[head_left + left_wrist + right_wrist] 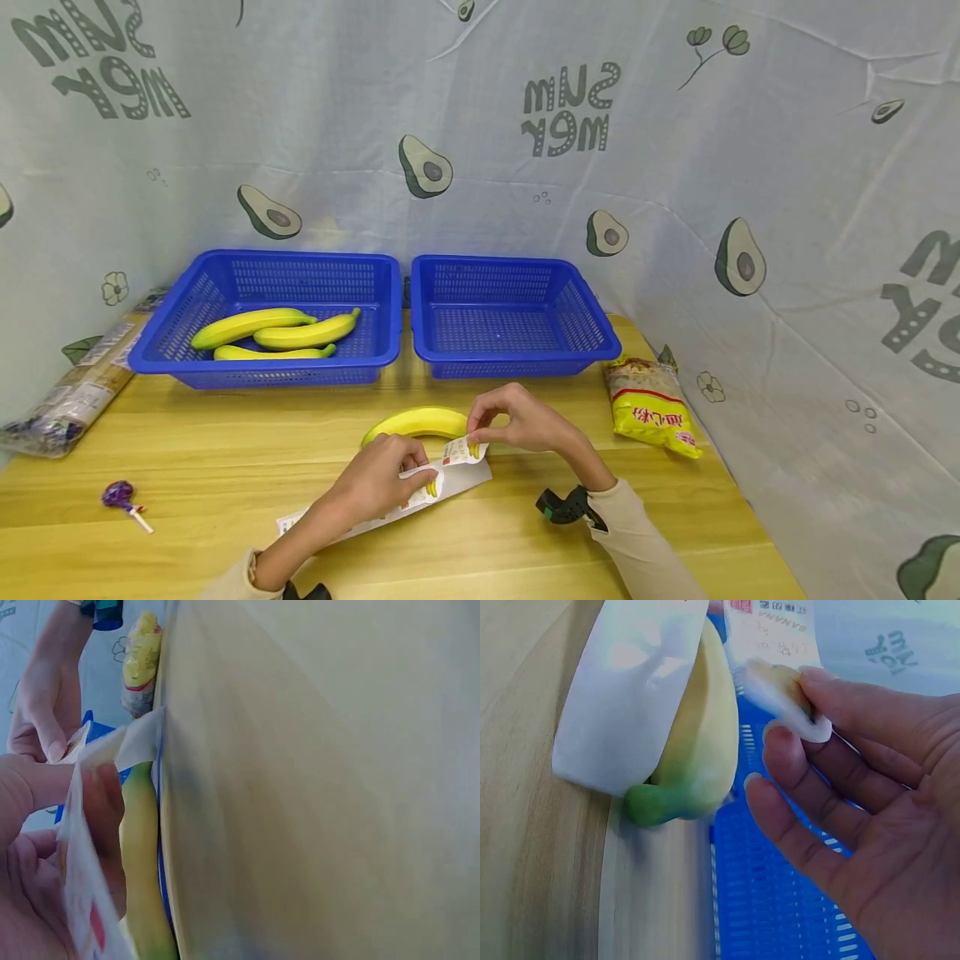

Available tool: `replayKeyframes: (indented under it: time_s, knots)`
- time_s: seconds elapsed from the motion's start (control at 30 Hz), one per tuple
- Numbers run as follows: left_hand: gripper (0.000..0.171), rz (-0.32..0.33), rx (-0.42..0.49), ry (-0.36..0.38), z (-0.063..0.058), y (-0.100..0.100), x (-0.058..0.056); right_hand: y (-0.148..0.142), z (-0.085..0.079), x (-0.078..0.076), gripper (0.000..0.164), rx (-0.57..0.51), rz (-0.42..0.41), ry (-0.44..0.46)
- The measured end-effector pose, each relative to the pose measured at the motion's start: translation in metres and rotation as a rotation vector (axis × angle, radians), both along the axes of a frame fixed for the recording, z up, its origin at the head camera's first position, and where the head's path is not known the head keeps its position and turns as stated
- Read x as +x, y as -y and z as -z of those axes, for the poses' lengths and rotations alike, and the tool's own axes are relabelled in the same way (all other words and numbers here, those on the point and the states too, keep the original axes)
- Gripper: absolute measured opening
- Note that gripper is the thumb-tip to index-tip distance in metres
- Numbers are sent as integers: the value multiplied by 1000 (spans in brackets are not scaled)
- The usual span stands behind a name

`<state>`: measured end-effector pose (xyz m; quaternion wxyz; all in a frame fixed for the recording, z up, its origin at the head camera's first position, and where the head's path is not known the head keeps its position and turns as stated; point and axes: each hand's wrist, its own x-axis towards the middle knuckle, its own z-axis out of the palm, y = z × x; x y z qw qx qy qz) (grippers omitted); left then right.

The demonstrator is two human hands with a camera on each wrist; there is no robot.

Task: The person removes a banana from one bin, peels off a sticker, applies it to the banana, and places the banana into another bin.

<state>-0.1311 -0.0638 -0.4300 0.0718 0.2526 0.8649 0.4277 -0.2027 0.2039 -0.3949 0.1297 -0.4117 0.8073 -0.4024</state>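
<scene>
My left hand [378, 477] pinches a long white strip of banana labels [467, 477] between thumb and fingers, holding it slantwise over the table. My right hand [521, 419] pinches the end of one printed label [456, 452], which stands lifted away from the strip's white backing. In the right wrist view this label [774, 634] curls at the fingertips and carries a banana picture and print. Just behind the strip a single yellow banana [414, 422] lies on the table, partly hidden by the hands. Its green stem end [649, 804] shows close to the backing in the right wrist view.
A blue basket [262, 365] with several bananas stands at the back left, beside a second blue basket [517, 357] without fruit. A yellow food packet [652, 408] lies at right. At left are a purple lollipop [120, 494] and a long clear-wrapped package [82, 392].
</scene>
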Motion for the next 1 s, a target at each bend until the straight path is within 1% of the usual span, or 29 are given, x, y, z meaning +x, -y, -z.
replayKeyframes:
  time_s: [0.13,0.23,0.33,0.43,0.6,0.7,0.8,1.0]
  knots:
    - [15,58,8,1,4,-1,0,-1,0,0,7,5,21,0]
    - [15,95,-8,7,7,-2,0,-1,0,0,6,5,23,-2]
    - [13,118,-25,11,7,-3,1,-1,1,0,6,6,26,-1]
    - [12,137,-43,-10,7,-4,3,0,1,0,6,4,31,3]
    - [13,179,-106,-49,5,-5,7,1,1,1,5,-18,29,3]
    - [14,195,-116,-45,4,-6,7,2,3,1,5,-33,30,1]
    - [11,204,-104,-27,3,-4,6,3,4,1,5,-39,36,7]
    - [7,197,-86,-15,-3,0,5,6,7,1,5,-48,44,21]
